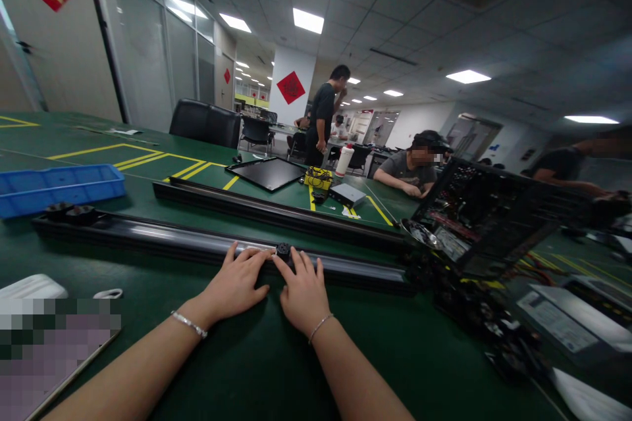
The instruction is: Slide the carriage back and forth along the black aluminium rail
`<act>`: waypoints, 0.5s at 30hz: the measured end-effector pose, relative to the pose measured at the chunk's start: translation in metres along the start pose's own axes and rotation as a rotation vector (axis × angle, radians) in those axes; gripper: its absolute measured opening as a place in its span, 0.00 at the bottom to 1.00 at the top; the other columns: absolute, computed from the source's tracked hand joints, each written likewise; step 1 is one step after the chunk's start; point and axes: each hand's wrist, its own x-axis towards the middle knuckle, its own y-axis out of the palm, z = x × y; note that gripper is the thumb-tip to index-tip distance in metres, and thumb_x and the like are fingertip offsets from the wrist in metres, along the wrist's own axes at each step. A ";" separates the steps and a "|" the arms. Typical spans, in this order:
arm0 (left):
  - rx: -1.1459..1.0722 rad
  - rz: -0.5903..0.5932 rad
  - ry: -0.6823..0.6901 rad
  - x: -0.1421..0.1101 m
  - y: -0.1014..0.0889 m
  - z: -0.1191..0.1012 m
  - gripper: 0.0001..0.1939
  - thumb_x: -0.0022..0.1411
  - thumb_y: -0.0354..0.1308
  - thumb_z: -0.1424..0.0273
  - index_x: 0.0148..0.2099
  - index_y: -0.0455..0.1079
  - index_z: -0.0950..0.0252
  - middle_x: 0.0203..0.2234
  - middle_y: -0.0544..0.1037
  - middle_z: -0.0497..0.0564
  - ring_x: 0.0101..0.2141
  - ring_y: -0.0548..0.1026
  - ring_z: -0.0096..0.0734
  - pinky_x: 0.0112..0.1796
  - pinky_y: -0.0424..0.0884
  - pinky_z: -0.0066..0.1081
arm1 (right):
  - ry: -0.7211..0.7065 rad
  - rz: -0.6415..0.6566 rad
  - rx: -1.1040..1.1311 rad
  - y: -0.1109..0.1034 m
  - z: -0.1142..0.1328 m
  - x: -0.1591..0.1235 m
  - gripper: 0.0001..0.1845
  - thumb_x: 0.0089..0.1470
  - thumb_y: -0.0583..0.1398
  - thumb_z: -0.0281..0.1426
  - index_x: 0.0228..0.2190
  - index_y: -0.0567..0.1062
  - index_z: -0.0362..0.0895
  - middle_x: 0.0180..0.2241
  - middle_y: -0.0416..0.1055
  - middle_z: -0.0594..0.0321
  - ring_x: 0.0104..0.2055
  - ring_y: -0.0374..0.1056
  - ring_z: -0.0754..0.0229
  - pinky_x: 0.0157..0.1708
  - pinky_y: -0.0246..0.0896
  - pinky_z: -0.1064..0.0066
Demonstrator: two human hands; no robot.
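Observation:
A long black channel point(172, 237) with a shiny grey inner strip lies across the green table in front of me. On it, near its middle, sits a small black block point(283, 250) with round holes. My left hand point(239, 283) rests on the channel just left of the block, fingers stretched out and fingertips close to it. From the right, my right hand point(305, 281) lies with spread fingers at the block's edge and on the channel. Whether the fingertips press the block is hard to tell. At the channel's left end stand small dark parts point(74, 210).
Behind it lies a second black channel point(276, 214). A blue tray point(59, 187) is at left, a blurred-out flat device point(54, 355) nearer. An open computer case point(484, 217) and power supply point(563, 322) stand right. Beyond are a flat black panel point(269, 172), white bottle point(344, 160) and people.

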 end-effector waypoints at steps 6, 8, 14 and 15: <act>0.005 0.005 0.013 0.001 0.001 -0.002 0.29 0.51 0.53 0.67 0.57 0.58 0.59 0.54 0.68 0.53 0.55 0.62 0.42 0.59 0.37 0.52 | 0.041 0.019 -0.014 0.004 0.006 0.004 0.33 0.51 0.54 0.31 0.58 0.54 0.60 0.63 0.48 0.61 0.63 0.42 0.51 0.58 0.32 0.46; 0.004 0.011 0.019 0.001 0.001 -0.003 0.28 0.52 0.52 0.67 0.57 0.57 0.60 0.54 0.68 0.53 0.55 0.62 0.41 0.59 0.40 0.50 | 0.041 0.002 -0.002 0.005 0.006 0.004 0.32 0.52 0.54 0.31 0.57 0.55 0.60 0.62 0.49 0.61 0.63 0.43 0.51 0.59 0.32 0.47; 0.012 -0.003 0.019 0.001 0.002 -0.004 0.27 0.52 0.53 0.66 0.56 0.58 0.62 0.54 0.68 0.54 0.54 0.63 0.40 0.58 0.45 0.46 | 0.046 -0.015 0.025 0.005 0.004 0.004 0.30 0.51 0.54 0.31 0.56 0.58 0.60 0.61 0.52 0.62 0.62 0.45 0.51 0.59 0.33 0.48; 0.016 -0.005 0.020 0.001 0.001 -0.004 0.27 0.52 0.53 0.66 0.56 0.58 0.62 0.54 0.68 0.54 0.55 0.63 0.40 0.58 0.46 0.45 | 0.048 -0.016 0.024 0.005 0.004 0.005 0.30 0.51 0.54 0.31 0.55 0.58 0.60 0.61 0.52 0.62 0.62 0.46 0.51 0.59 0.33 0.48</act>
